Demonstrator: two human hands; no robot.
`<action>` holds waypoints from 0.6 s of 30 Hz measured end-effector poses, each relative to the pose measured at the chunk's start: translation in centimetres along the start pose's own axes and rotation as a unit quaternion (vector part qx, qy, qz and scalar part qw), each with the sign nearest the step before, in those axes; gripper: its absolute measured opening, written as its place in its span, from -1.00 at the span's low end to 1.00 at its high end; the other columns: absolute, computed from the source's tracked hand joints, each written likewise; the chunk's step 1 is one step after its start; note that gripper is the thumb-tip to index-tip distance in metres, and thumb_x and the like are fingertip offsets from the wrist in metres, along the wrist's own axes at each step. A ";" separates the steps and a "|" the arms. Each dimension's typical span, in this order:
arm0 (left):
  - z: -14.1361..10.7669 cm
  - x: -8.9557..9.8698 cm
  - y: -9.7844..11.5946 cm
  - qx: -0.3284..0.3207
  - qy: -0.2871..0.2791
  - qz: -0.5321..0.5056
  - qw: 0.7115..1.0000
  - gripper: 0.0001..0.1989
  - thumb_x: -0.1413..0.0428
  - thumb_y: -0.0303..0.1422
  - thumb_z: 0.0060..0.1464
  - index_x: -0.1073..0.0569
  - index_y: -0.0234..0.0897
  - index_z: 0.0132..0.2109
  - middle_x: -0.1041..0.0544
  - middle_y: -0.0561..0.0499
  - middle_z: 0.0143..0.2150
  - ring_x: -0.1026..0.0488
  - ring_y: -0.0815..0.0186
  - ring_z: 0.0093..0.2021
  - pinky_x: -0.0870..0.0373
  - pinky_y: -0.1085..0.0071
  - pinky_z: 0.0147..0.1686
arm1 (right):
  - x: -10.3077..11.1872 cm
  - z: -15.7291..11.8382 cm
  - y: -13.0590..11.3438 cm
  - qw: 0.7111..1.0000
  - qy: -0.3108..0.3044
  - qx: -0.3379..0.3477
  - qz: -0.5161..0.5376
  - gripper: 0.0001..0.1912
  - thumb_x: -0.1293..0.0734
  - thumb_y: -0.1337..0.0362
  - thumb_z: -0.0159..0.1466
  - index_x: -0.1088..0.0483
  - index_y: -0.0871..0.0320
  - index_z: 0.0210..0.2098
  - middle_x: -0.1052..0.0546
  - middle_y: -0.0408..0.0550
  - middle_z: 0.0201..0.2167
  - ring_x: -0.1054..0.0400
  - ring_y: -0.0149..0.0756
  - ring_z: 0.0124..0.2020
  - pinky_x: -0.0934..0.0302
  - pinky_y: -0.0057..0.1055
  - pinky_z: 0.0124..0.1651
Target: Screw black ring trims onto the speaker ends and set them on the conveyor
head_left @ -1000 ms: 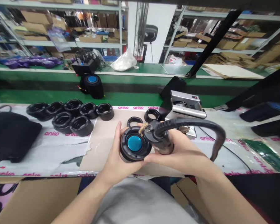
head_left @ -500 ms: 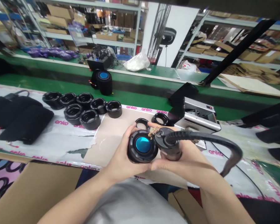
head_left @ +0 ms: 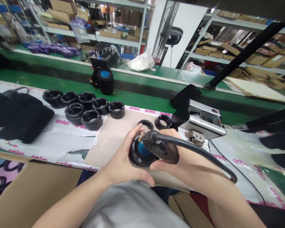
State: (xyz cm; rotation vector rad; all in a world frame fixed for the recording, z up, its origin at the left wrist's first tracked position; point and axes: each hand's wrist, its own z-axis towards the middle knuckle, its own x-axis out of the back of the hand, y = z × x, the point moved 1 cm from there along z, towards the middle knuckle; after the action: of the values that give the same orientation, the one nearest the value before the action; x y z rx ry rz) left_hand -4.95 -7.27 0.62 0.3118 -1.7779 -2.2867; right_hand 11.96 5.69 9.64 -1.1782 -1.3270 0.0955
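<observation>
My left hand (head_left: 122,163) is wrapped round the left side of a round black speaker (head_left: 144,150) with a shiny blue centre. Its thumb stretches out along the near side. In my right hand (head_left: 188,161) is a black corded electric screwdriver (head_left: 167,152), tilted over the speaker's right part and covering some of the blue centre. The screwdriver's tip is hidden below its body and my fingers. A thick cable (head_left: 204,152) curves from the tool's top over my right forearm. Just beyond the speaker lie two black rings, one (head_left: 146,124) partly behind my left fingers and another (head_left: 163,122) to its right.
Several black rings (head_left: 91,119) stand grouped on the left. Black fabric-like pieces (head_left: 26,117) lie farther left. A silver box-shaped device (head_left: 204,122) stands to the right. Another blue-centred black speaker (head_left: 105,82) is at the back. An open cardboard box (head_left: 45,190) sits below the table edge.
My right hand has shifted left, and the screwdriver now leans over the speaker's blue centre. My left thumb has moved nearer my body, apart from my right thumb.
</observation>
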 end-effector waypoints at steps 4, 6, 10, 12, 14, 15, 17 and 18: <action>0.8 0.2 0.6 0.018 -0.003 0.007 1.000 0.09 -0.65 -0.04 -0.35 -0.45 -0.12 0.35 -0.56 -0.20 0.36 -0.49 -0.24 0.40 -0.41 -0.11 0.43 | -0.6 -0.5 0.7 0.999 0.032 -0.004 0.042 -0.27 -0.67 0.02 0.12 -0.48 -0.16 0.24 -0.63 -0.12 0.05 -0.55 0.02 0.03 -0.49 -0.12 0.02; 1.0 0.4 0.9 0.031 -0.001 0.036 0.999 0.03 -0.64 -0.06 -0.29 -0.46 -0.14 0.33 -0.59 -0.21 0.33 -0.53 -0.22 0.35 -0.48 -0.09 0.38 | -0.4 -0.8 1.2 0.995 0.050 0.010 0.091 -0.24 -0.68 0.00 0.10 -0.49 -0.10 0.25 -0.63 -0.08 0.07 -0.55 0.06 0.09 -0.49 -0.07 0.10; 1.2 0.8 1.4 0.035 -0.007 0.119 0.992 -0.03 -0.59 -0.10 -0.18 -0.42 -0.15 0.34 -0.57 -0.24 0.35 -0.53 -0.21 0.36 -0.50 -0.05 0.35 | 0.3 -1.4 2.6 0.970 0.099 -0.008 0.220 -0.24 -0.68 -0.04 0.16 -0.48 -0.01 0.27 -0.61 -0.12 -0.37 -0.57 -0.05 -0.31 -0.51 -0.12 -0.13; 1.3 1.0 1.7 0.033 -0.019 0.144 0.989 -0.06 -0.57 -0.12 -0.15 -0.40 -0.16 0.33 -0.56 -0.25 0.35 -0.52 -0.21 0.37 -0.51 -0.05 0.33 | 0.1 -1.9 3.3 0.964 0.114 -0.028 0.239 -0.24 -0.70 -0.05 0.13 -0.49 0.00 0.23 -0.55 -0.17 -0.49 -0.55 -0.04 -0.36 -0.49 -0.10 -0.14; 1.5 1.3 2.1 0.028 -0.033 0.171 0.984 -0.09 -0.55 -0.14 -0.14 -0.39 -0.15 0.33 -0.56 -0.24 0.35 -0.52 -0.21 0.37 -0.53 -0.04 0.30 | -0.6 -2.6 3.9 0.963 0.108 -0.035 0.244 -0.24 -0.73 -0.03 0.07 -0.52 0.01 0.17 -0.54 -0.16 -0.49 -0.57 -0.01 -0.28 -0.49 -0.12 -0.11; 1.6 1.4 2.4 0.027 -0.040 0.186 0.981 -0.10 -0.55 -0.15 -0.13 -0.38 -0.14 0.32 -0.57 -0.24 0.35 -0.53 -0.20 0.36 -0.54 -0.04 0.29 | -0.9 -2.9 4.0 0.960 0.096 -0.040 0.260 -0.24 -0.74 -0.02 0.06 -0.53 0.01 0.17 -0.54 -0.16 -0.48 -0.56 -0.04 -0.29 -0.47 -0.16 -0.16; 1.8 1.7 3.0 0.028 -0.055 0.223 0.973 -0.12 -0.54 -0.17 -0.12 -0.38 -0.11 0.31 -0.58 -0.21 0.33 -0.56 -0.18 0.32 -0.55 -0.04 0.26 | -1.3 -3.7 4.0 0.942 0.092 -0.055 0.318 -0.30 -0.71 0.00 0.10 -0.52 0.02 0.14 -0.53 -0.16 -0.49 -0.48 -0.15 -0.42 -0.41 -0.25 -0.31; 2.0 1.8 3.4 0.031 -0.062 0.246 0.967 -0.13 -0.53 -0.17 -0.11 -0.37 -0.09 0.31 -0.58 -0.20 0.32 -0.57 -0.18 0.30 -0.56 -0.04 0.24 | -1.1 -4.1 3.9 0.928 0.117 -0.059 0.350 -0.36 -0.70 0.02 0.13 -0.51 0.03 0.11 -0.53 -0.15 -0.47 -0.43 -0.21 -0.48 -0.36 -0.30 -0.39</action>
State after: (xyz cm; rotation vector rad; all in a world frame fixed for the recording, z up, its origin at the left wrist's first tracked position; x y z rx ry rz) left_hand -7.14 -6.85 4.32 -0.2472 -1.7416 -1.9329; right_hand 16.89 4.32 6.93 -1.6685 -0.6608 0.3808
